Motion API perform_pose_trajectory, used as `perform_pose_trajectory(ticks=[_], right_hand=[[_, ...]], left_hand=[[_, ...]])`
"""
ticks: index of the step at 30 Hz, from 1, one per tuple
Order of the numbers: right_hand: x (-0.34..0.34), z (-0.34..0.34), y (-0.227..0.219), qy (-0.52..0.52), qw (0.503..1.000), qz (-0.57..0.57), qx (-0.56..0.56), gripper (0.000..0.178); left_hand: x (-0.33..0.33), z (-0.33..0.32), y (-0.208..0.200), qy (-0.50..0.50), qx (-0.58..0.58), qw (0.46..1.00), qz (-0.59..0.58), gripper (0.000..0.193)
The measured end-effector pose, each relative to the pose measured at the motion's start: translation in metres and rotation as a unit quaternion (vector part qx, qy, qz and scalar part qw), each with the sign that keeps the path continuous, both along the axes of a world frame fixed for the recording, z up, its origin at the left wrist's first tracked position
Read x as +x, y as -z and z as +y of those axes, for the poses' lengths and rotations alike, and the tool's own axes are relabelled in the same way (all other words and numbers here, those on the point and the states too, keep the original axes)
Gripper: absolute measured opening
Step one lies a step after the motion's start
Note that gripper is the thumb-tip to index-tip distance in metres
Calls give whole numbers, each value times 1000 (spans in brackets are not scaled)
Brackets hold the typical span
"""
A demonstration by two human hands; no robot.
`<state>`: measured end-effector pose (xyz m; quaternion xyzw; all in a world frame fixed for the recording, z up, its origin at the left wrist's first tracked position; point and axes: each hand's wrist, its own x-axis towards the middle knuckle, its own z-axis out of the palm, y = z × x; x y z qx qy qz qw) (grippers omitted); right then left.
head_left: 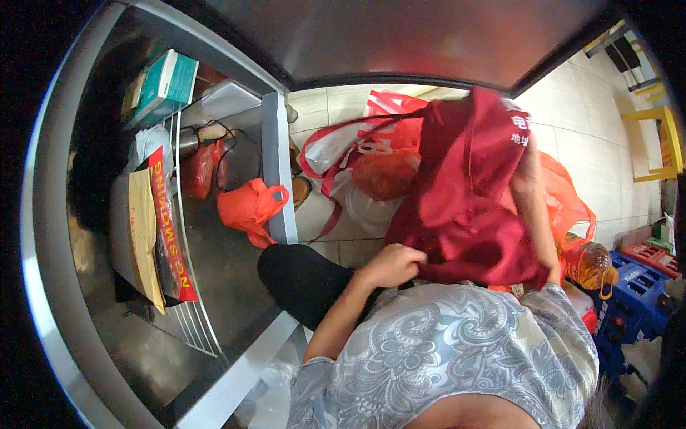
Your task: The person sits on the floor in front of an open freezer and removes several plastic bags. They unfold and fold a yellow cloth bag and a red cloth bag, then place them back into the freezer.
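Note:
A dark red apron (pixel 464 186) with long straps and white print hangs bunched in front of me. My left hand (pixel 395 265) is closed on its lower edge, close to my waist. Stretched forward along the apron's right side is my right forearm, and my right hand (pixel 527 168) is up against the cloth. Its fingers are hidden behind the fabric and blurred. One red strap (pixel 325 168) trails out to the left, over plastic bags on the floor.
Left stands a metal cabinet with a wire rack (pixel 196 329), a teal box (pixel 166 89), a red sign (pixel 171 229) and a tied orange bag (pixel 246 207). At right are an oil bottle (pixel 589 264), blue crates (pixel 629 307) and a yellow stool (pixel 664 146). A dark panel (pixel 400 43) spans the far side.

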<state>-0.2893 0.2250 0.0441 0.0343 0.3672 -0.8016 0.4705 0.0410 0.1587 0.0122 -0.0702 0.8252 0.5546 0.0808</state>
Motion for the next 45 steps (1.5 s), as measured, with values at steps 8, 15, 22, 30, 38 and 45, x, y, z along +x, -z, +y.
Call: perform_pose_trajectory(ticks=[8,15,22,30,38,45], right_hand=[[-5,30,9,2,983,90,159,34],[29,44,-11,-52,993,77,72,40],[17,89,-39,30,977,206,-45,58],[-18,138,-92,162,935,299,97,62],[14,94,-95,-2,931,344,-120,82],[10,113,-112,35,918,367,-146,84]], left_hand=[[43,-38,-31,-104,-134,982,78,13],[-20,-47,-26,-357,127,925,19,34],[-90,-51,-33,-176,-302,922,168,33],[-44,-7,-16,37,-9,999,-39,32],[-83,-46,-64,-113,113,983,92,93],[-103,-11,-101,-68,109,978,163,64]])
